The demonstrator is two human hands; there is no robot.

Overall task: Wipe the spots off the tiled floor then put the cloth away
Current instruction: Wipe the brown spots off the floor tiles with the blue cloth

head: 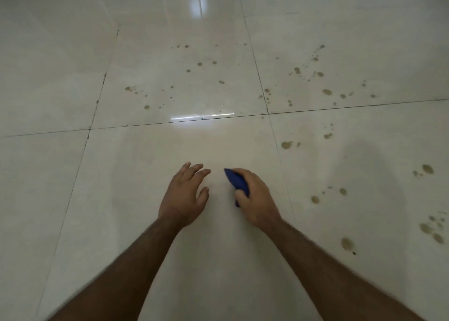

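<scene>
left hand (185, 192) spread, right hand (255, 196) curled (gripping)

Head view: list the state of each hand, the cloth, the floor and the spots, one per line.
Left hand: open, fingers spread, holds nothing.
Right hand: fingers curled round the cloth.
Blue cloth: bunched in the right hand, mostly hidden.
Brown spots: unwiped, scattered ahead and to the right.
Tiled floor: glossy; no spots on the tile under the hands.
</scene>
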